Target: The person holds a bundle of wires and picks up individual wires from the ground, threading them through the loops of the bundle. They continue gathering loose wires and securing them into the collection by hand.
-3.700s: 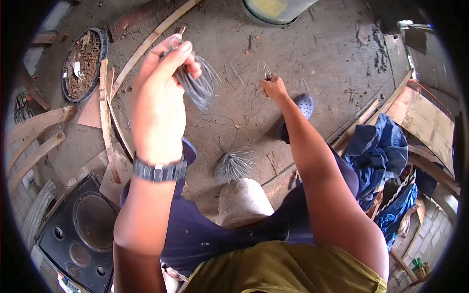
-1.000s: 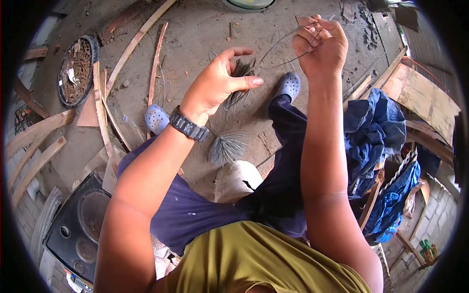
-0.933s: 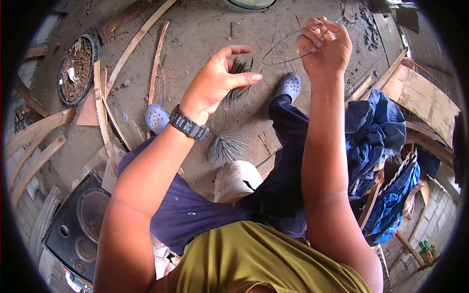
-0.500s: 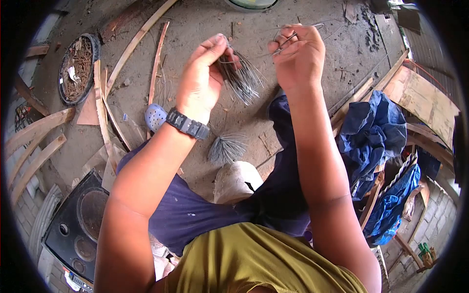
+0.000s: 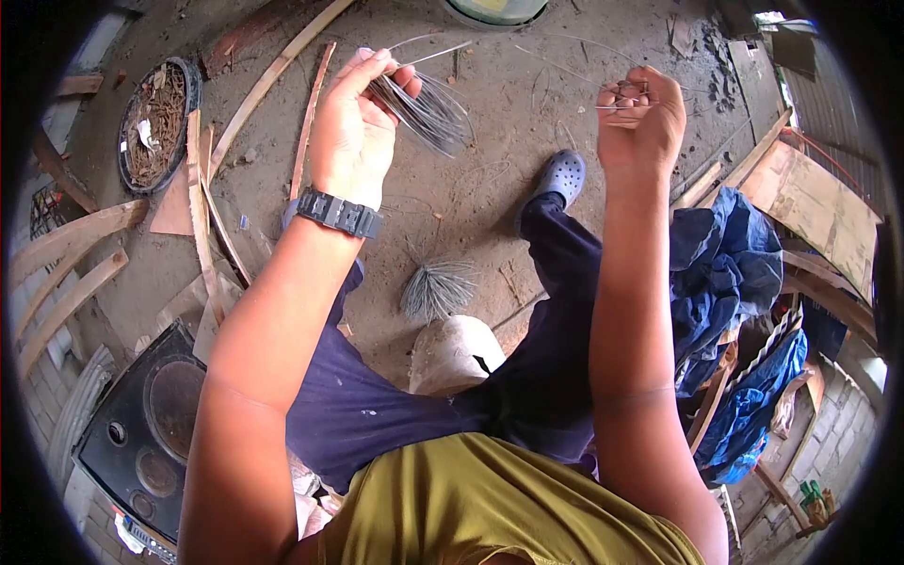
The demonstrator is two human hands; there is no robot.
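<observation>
My left hand [image 5: 363, 113], with a black watch on its wrist, is closed around a bundle of thin grey wires [image 5: 428, 111]. The cut ends fan out to the right, and a couple of strands stick out above the rest. Well to the right, my right hand [image 5: 643, 118] is curled shut with thin wire [image 5: 614, 107] between its fingers. Fine strands reach out from near it over the floor. Below and between my hands, a second fanned bundle of wires [image 5: 439, 290] sits at a whitish container [image 5: 457, 353] between my legs.
Left are a round tray [image 5: 195, 89] of rusty bits, curved wood strips [image 5: 80, 306] and a black speaker box [image 5: 141, 424]. A green tub [image 5: 494, 11] stands ahead. Blue tarp [image 5: 730, 254] and boards [image 5: 810, 207] lie to the right.
My hands have moved apart, the left one to the left with its bundle, the right one to the right and slightly down. My right shoe has come into view.
</observation>
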